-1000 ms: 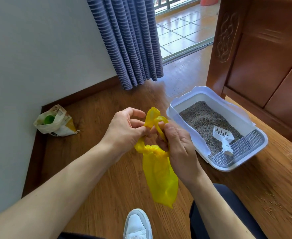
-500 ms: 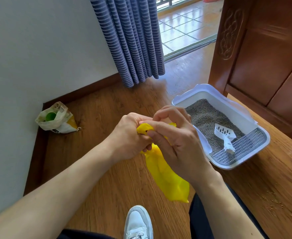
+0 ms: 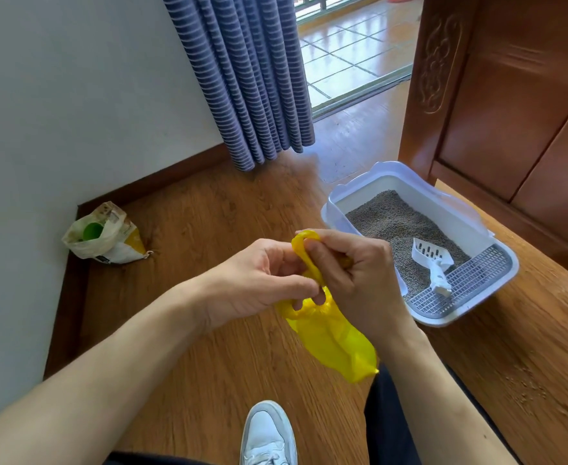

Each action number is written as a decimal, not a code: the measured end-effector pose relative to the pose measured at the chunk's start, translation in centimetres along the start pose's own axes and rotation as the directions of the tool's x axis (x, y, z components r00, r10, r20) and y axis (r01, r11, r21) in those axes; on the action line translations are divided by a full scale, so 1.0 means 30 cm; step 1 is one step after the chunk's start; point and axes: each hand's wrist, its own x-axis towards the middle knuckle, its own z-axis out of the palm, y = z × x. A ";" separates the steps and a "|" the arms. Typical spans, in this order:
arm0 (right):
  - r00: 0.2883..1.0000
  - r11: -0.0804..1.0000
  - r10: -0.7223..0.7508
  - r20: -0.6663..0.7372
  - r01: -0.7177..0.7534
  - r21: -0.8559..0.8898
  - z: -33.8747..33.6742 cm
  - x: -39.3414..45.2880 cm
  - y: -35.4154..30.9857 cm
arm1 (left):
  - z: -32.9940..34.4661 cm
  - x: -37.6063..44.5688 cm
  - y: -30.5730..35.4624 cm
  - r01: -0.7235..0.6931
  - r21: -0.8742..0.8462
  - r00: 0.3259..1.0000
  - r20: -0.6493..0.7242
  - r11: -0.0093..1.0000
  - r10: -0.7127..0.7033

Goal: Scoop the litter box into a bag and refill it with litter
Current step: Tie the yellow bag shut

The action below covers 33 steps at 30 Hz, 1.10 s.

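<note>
While both hands are working at mid-frame, the yellow plastic bag (image 3: 329, 333) is hanging between them, its body drooping toward the lower centre above the wooden floor (image 3: 208, 209). The left hand (image 3: 252, 283) is curling its fingers around the bunched neck, with a finger poking through a handle hole. The right hand (image 3: 353, 273) is pinching the other handle loop, which is arching over its fingertips. Judging by this, the bag is being opened or its handles sorted out, so scooping seems not yet begun.

To do this well, the two handles should be pulled apart until the mouth is gaping wide, then one hand should be keeping it open close to the litter box (image 3: 470, 229), so nothing spills on the way across. The box is sitting at the right of the frame, against the wooden cabinet (image 3: 511, 95), with grey litter (image 3: 386, 223) inside and a white slotted scoop (image 3: 432, 260) lying on it. The litter refill sack (image 3: 108, 239) is slumping at the left by the wall.
</note>
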 end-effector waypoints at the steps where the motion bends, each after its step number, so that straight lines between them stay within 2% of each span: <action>1: 1.000 1.000 0.025 0.005 -0.025 0.003 0.002 0.000 0.001 | 0.007 -0.001 -0.001 0.011 -0.016 1.000 -0.006 1.000 -0.011; 4: 0.996 0.998 0.066 0.058 -0.066 0.007 0.003 0.007 0.006 | 0.027 0.007 0.002 0.022 -0.059 0.996 -0.090 0.998 -0.027; 7: 0.994 0.998 0.049 0.097 -0.045 -0.040 0.003 0.010 0.002 | 0.035 0.014 0.008 0.025 -0.139 0.988 -0.145 0.990 -0.045; 11: 0.982 0.996 0.087 0.168 -0.090 0.013 -0.007 0.007 0.010 | 0.039 0.013 -0.005 0.050 -0.223 0.986 -0.147 0.973 -0.084; 13: 0.972 0.996 0.066 0.227 -0.052 -0.065 -0.019 0.007 0.026 | 0.037 0.011 -0.010 0.078 -0.260 0.986 -0.123 0.962 -0.113; 16: 0.961 0.980 0.058 0.270 -0.004 -0.199 -0.020 0.001 0.043 | 0.038 0.016 -0.011 0.079 -0.157 0.983 -0.150 0.984 -0.103; 20: 0.963 0.987 0.086 0.257 -0.048 -0.151 -0.007 -0.005 0.048 | 0.047 0.032 -0.019 0.083 -0.049 0.964 -0.251 0.995 -0.093; 25: 0.940 0.993 0.121 0.319 -0.119 -0.027 -0.021 0.001 0.051 | 0.036 0.034 -0.010 0.033 -0.078 0.961 -0.271 0.996 -0.053; 27: 0.943 0.987 0.142 0.301 -0.157 0.029 -0.029 0.003 0.052 | 0.023 0.031 -0.008 0.025 -0.100 0.950 -0.307 0.995 -0.055; 33: 0.965 0.986 0.168 0.200 -0.166 -0.027 -0.014 0.005 0.053 | 0.008 0.031 -0.005 0.047 -0.098 0.908 -0.412 0.994 -0.083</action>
